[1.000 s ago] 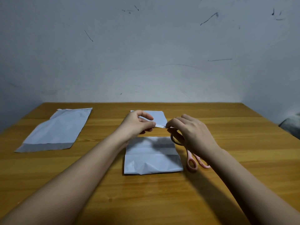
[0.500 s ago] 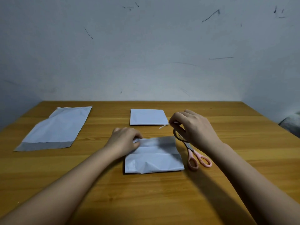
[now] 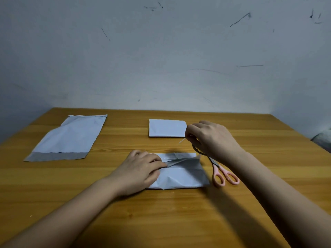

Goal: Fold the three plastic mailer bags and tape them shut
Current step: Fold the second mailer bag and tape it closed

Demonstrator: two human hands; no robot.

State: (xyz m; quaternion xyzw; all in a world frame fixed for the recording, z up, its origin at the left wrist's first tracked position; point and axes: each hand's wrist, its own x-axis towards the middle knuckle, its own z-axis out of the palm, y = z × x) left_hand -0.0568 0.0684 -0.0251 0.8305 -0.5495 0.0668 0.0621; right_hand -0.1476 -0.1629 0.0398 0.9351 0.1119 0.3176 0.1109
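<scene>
A half-folded white mailer bag (image 3: 182,174) lies in the middle of the wooden table (image 3: 161,212). My left hand (image 3: 141,169) presses on its left part and pinches the fold. My right hand (image 3: 211,138) hovers behind the bag's right side, thumb and forefinger pinching a small strip of tape (image 3: 181,141). A folded mailer bag (image 3: 167,128) lies flat behind, near the wall. An unfolded mailer bag (image 3: 69,137) lies flat at the far left, with its grey flap end towards me.
Pink-handled scissors (image 3: 221,171) lie on the table just right of the middle bag, partly under my right wrist. A wall with dark scuff marks closes the table's far edge. A grey object (image 3: 324,140) shows at the right border.
My left hand let go of the tape strip, dropped onto the middle bag and now pinches its fold, which has lifted. My right hand keeps the strip and stays nearly in place.
</scene>
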